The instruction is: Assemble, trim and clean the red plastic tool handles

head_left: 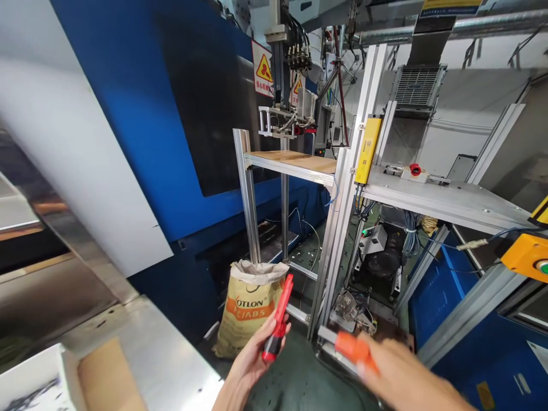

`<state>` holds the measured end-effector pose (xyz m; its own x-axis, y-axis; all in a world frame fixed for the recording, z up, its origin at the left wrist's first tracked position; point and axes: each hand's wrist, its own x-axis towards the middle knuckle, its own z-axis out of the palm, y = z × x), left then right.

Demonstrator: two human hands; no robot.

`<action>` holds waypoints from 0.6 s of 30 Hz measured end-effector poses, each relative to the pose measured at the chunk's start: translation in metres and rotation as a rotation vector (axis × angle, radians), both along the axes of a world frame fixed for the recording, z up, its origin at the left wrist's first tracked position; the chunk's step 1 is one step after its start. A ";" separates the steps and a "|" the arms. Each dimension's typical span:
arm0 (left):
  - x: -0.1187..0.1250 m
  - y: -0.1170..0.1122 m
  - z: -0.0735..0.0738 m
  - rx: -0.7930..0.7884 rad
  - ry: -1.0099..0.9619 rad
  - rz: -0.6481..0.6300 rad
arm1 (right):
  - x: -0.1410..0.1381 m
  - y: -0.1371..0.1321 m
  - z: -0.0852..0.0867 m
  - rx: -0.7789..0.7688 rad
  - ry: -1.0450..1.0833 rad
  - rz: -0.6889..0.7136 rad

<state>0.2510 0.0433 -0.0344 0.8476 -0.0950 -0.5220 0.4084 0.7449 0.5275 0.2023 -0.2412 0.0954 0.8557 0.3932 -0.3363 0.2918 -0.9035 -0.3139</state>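
Woven sack [248, 314] stands folded open, its contents hidden, near an aluminium frame [247, 194]. The hands are both closed: left hand [250, 357] around a red tool [279, 317], right hand [398, 379] around an orange piece [351, 349] — both gripped.

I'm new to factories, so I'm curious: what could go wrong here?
The orange object in the right hand is close to the metal frame, so it might knock against it. The red tool in the left hand could slip and fall among the loose parts nearby, where it might be hard to retrieve.
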 end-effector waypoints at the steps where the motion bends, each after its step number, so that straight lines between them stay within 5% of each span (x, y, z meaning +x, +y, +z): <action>1: -0.001 -0.002 0.000 0.027 0.001 0.005 | 0.000 0.002 -0.001 -0.017 0.058 0.037; 5: -0.003 -0.007 0.001 0.077 0.025 -0.057 | 0.002 0.002 -0.007 0.047 -0.017 -0.003; 9: -0.001 -0.006 0.004 0.129 -0.062 0.049 | 0.004 -0.004 -0.020 0.029 0.090 0.029; 15: -0.009 0.005 -0.004 0.131 0.042 -0.126 | 0.022 -0.014 -0.053 0.283 0.042 0.003; 18: -0.018 0.005 -0.010 0.146 0.012 -0.158 | 0.050 -0.032 -0.057 0.457 -0.118 -0.198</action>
<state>0.2328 0.0486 -0.0445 0.8219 -0.1492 -0.5498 0.5210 0.5872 0.6195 0.2518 -0.2734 0.0380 0.9504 0.3043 -0.0645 0.1864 -0.7231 -0.6651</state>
